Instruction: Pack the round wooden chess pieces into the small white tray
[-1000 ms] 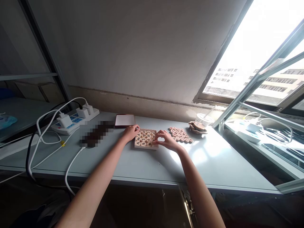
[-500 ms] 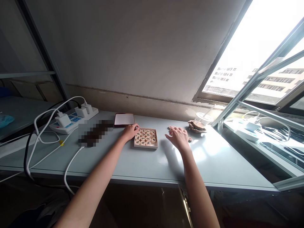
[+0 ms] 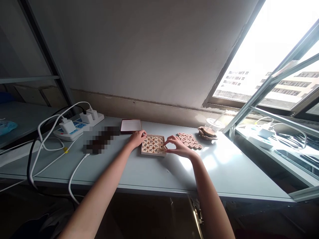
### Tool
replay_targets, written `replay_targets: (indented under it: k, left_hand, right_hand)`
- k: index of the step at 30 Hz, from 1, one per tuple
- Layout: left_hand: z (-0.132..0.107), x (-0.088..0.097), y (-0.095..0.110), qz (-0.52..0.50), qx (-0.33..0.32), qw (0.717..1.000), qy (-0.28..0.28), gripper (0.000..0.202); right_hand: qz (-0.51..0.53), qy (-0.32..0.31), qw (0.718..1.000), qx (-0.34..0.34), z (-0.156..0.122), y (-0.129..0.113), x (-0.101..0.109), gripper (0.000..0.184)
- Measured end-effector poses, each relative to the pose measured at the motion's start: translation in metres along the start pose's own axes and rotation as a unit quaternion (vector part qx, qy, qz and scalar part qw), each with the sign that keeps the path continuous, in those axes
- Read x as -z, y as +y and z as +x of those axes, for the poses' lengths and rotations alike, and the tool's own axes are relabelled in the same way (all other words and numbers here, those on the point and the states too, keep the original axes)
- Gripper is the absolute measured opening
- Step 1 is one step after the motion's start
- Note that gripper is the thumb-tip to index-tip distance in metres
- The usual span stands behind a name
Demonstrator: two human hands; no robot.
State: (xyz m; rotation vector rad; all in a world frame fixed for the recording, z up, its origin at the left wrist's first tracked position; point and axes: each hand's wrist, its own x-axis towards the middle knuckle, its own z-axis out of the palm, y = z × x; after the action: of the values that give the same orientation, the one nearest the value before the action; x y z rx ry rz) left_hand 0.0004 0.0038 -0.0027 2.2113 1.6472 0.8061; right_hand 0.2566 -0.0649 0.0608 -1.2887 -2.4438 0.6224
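Observation:
A shallow box (image 3: pixel 153 154) of Chinese chess pieces lies on the grey desk, its round pieces (image 3: pixel 150 145) in rows with dark characters facing up. My left hand (image 3: pixel 137 138) is at the box's upper left corner, fingers curled and gripping its edge. My right hand (image 3: pixel 178 147) reaches in from the right. Its thumb and index finger pinch a chess piece (image 3: pixel 164 147) at the box's lower right corner; the fingers partly hide it. Just beyond that hand, a cluster of pieces with red characters (image 3: pixel 189 140) lies flat on the desk.
A box lid (image 3: pixel 131 126) lies behind my left hand. A power strip (image 3: pixel 72 133) with white plugs and cables stands at the left, beside a blurred dark object (image 3: pixel 101 141). Behind the red pieces are a brown carved object (image 3: pixel 207 133) and a clear cup with a straw (image 3: pixel 214 123).
My right hand has moved left from over the red pieces to the box's right edge, now pinching a piece. The red cluster is uncovered. My left hand stays at the box corner.

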Motion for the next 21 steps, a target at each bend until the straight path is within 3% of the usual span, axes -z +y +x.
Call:
replay_targets:
  k: [2, 10, 21]
  left_hand:
    - [0.0000, 0.0001, 0.0003, -0.001, 0.002, 1.000, -0.001, 0.022]
    - [-0.0004, 0.0009, 0.0017, 0.002, 0.012, 1.000, -0.005, 0.022]
    - [-0.0015, 0.0029, 0.0046, 0.004, 0.004, 1.000, -0.005, 0.022]
  right_hand:
    - [0.021, -0.032, 0.999, 0.010, 0.0011, -0.0021, -0.0026, 0.034]
    - [0.000, -0.044, 0.999, 0.011, 0.0037, -0.0053, -0.0082, 0.031]
    - [-0.040, 0.050, 0.997, 0.039, 0.0056, -0.0047, -0.0097, 0.017]
